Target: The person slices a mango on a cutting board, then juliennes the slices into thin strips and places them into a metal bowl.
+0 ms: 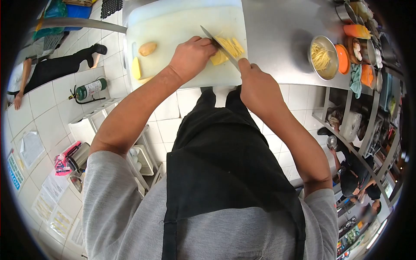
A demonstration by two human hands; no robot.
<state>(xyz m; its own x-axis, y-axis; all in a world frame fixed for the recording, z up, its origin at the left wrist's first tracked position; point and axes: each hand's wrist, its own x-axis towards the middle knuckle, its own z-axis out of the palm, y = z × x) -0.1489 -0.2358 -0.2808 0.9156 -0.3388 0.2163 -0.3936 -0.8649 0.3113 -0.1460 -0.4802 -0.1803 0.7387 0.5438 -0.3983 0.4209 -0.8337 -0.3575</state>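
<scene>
"Logging hands?"

"My right hand point(260, 84) grips the knife point(218, 42); my left hand point(190, 56) is curled at the slices point(219, 59), grip unclear."

"Progress?"

"Partial, I judge. Strips point(237, 46) lie right on the board point(173, 26), more in the right-hand bowl point(335, 69). Left: potato point(147, 48) uncut."

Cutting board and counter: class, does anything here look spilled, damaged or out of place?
One small thing: the green cloth lies bunched and droops over the edge of the counter, untidy so near the metal bowl. I see no damage or spill; loose yellow strips on the cutting board look like ordinary cutting work.
</scene>
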